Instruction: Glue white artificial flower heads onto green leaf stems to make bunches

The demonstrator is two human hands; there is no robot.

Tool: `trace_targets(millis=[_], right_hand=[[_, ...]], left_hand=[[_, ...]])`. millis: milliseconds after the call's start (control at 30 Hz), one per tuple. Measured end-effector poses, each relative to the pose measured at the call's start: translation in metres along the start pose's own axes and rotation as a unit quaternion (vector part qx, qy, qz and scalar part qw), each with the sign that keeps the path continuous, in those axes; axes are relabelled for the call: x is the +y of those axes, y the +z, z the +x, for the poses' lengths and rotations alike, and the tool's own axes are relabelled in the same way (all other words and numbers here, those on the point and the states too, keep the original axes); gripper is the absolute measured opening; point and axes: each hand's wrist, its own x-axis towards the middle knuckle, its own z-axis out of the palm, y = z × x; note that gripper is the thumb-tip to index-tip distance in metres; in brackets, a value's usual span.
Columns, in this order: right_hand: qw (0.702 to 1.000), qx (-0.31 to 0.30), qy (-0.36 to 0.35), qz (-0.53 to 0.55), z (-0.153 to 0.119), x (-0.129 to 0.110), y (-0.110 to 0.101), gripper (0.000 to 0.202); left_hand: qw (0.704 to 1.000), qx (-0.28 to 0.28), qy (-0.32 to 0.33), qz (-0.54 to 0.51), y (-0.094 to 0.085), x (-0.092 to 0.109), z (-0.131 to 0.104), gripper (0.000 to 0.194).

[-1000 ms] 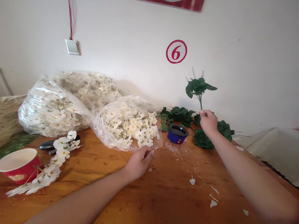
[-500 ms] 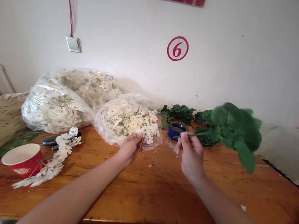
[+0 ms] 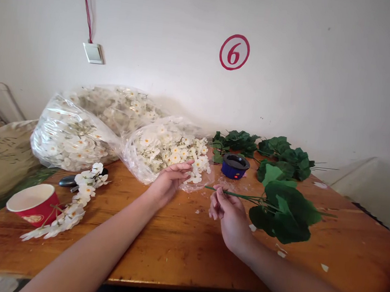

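My right hand (image 3: 231, 215) pinches the green stem of a leaf spray (image 3: 287, 211), whose broad artificial leaves spread to the right, low over the table. The stem's tip points left, toward my other hand. With fingers stretched and nothing in its grasp, my left hand (image 3: 170, 183) hovers in front of an opened clear plastic bag (image 3: 133, 169). White artificial flowers (image 3: 176, 152) with yellow centres spill from that bag. Just beyond my right hand stands a roll of blue tape (image 3: 235, 167).
More green leaf sprays (image 3: 284, 157) lie along the wall at the right. A larger bag of white flowers (image 3: 73, 138) fills the back left. In front of it are a red paper cup (image 3: 33, 205), a white flower strand (image 3: 79, 203) and a dark-handled tool (image 3: 68, 180).
My right hand has lowered the leaf spray and moved slightly left and nearer. My left hand's fingers have gone from pinched near the flowers to stretched out. The view has tilted down slightly.
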Motion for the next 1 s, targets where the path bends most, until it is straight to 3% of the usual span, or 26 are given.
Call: trace_targets(millis=[100,233,333,433,533,667,800,867,933,1000], right_hand=[[0.999,-0.024,0.044,0.018,-0.002,0.0,0.002,0.033],[0.992,-0.044,0.113,0.031,0.002,0.001,0.0,0.035],[0.975,-0.071,0.201,0.058,0.005,0.007,-0.002,0.033],[0.954,-0.116,0.264,0.08,0.005,0.016,-0.002,0.031],[0.941,-0.199,0.271,0.038,0.0,0.025,-0.001,0.028],[0.896,-0.35,0.271,-0.043,-0.003,0.023,0.0,0.03],[0.803,-0.528,0.259,-0.097,-0.001,-0.001,-0.004,0.048],[0.781,-0.57,0.237,-0.093,-0.001,-0.017,-0.009,0.057],[0.814,-0.545,0.184,-0.075,-0.001,-0.033,-0.017,0.055],[0.885,-0.452,0.094,-0.056,0.001,-0.047,-0.026,0.047]], left_hand=[[0.999,0.029,0.03,0.01,-0.003,0.004,0.003,0.011],[0.992,0.053,0.087,0.069,-0.004,0.01,0.001,0.016],[0.974,0.047,0.114,0.19,0.0,0.012,-0.005,0.025],[0.933,0.037,0.144,0.328,0.01,0.011,-0.013,0.023],[0.903,-0.053,0.128,0.406,0.019,0.006,-0.021,0.039],[0.837,-0.194,0.086,0.505,0.021,-0.001,-0.025,0.017],[0.802,-0.211,0.07,0.554,0.011,-0.007,-0.021,0.015],[0.793,-0.217,0.072,0.564,0.007,-0.01,-0.019,0.012],[0.778,-0.232,0.078,0.578,0.006,-0.012,-0.019,0.012],[0.756,-0.245,0.087,0.6,0.005,-0.012,-0.02,0.015]])
